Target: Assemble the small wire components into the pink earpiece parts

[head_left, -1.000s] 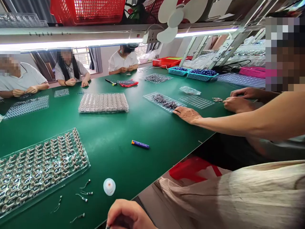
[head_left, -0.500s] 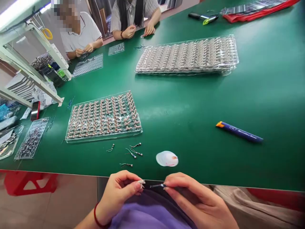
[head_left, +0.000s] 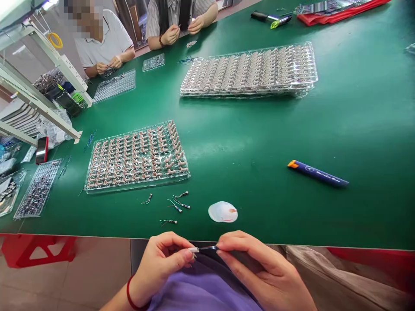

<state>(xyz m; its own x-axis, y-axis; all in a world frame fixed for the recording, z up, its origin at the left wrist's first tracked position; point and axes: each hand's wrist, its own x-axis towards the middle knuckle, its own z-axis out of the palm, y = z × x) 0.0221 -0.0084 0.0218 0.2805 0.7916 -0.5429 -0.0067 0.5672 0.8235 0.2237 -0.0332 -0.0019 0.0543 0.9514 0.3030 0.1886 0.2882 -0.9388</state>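
Left hand (head_left: pixel 162 262) pinches a small white piece (head_left: pixel 193 249), right hand (head_left: pixel 264 270) a thin dark part (head_left: pixel 206 248); probably lining-up stage, needs steady aim.

That white rack (head_left: pixel 69 71) has a phone (head_left: pixel 42 150) near its foot, a yellow coil (head_left: pixel 55 40) near its top, a red stool (head_left: pixel 39 252) well below.

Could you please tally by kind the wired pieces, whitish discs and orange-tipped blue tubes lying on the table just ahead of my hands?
Wired pieces: 5
Whitish disc: 1
Orange-tipped blue tube: 1
Total: 7
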